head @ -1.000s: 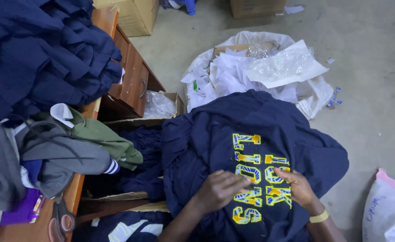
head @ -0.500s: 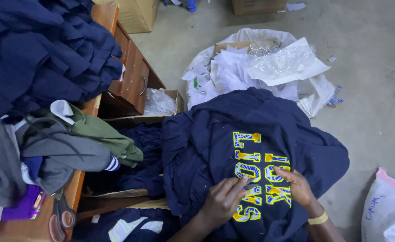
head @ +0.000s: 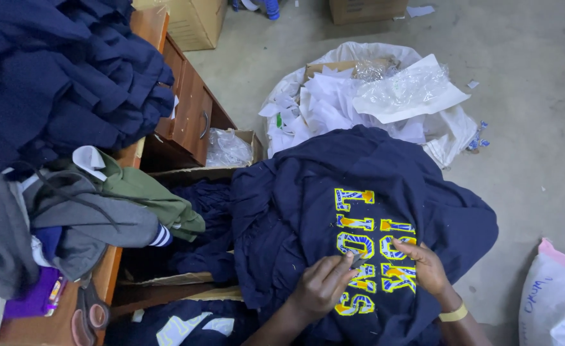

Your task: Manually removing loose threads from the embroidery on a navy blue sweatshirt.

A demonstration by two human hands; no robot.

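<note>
Low in the head view, both hands rest on a navy sweatshirt (head: 359, 211) draped over the lap, its yellow-and-blue appliqué lettering (head: 372, 247) facing up. Left hand (head: 324, 285): fingers pressed together, pinching a small dark tool (head: 357, 260) whose tip meets the lettering; tool too small to identify. Right hand (head: 426, 266): fingers lie flat on the letters just beside the tool, holding nothing; a yellow wristband (head: 453, 313) sits on that wrist. Beside the sweatshirt, an open cardboard box (head: 186, 282) holds more navy garments. A wooden desk (head: 189, 115) at left carries piled clothing. Beyond the sweatshirt, a white sack of paper scraps (head: 365, 96) stands on the concrete floor (head: 532, 128).
</note>
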